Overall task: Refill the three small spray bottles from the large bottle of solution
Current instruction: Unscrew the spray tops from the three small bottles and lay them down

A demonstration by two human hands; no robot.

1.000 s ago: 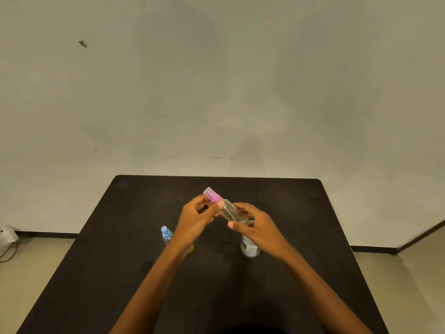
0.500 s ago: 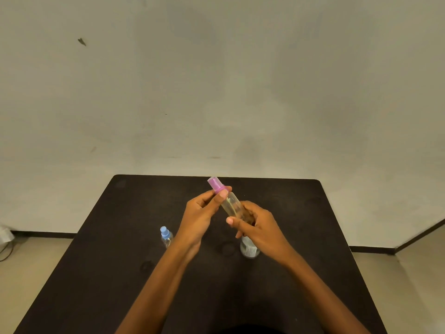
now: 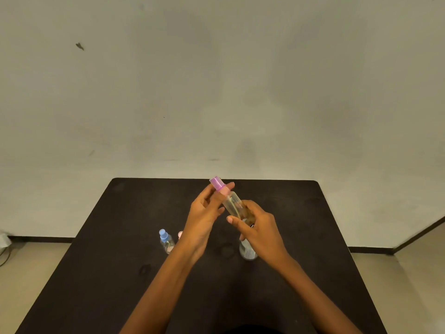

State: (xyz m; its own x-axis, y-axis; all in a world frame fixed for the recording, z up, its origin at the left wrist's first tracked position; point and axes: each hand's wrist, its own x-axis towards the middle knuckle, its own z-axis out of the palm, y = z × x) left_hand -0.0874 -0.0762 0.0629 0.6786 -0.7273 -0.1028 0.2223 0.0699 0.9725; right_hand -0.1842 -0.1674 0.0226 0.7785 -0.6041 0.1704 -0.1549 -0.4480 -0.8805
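I hold a small clear spray bottle (image 3: 233, 203) with a purple cap (image 3: 217, 183) tilted above the black table (image 3: 120, 237). My right hand (image 3: 258, 229) grips its lower body. My left hand (image 3: 207, 210) pinches the pink collar just under the cap. A blue-capped small spray bottle (image 3: 166, 241) stands on the table to the left. Beside it a pink-capped bottle (image 3: 179, 235) peeks out from behind my left wrist. The large bottle (image 3: 246, 250) stands under my right hand, mostly hidden.
A pale wall rises behind the table's far edge. Beige floor shows on both sides, with a white object and cable (image 3: 3, 242) at the far left.
Both hands raised the purple-capped bottle and turned it more upright. My left fingers shifted along its neck to just under the cap.
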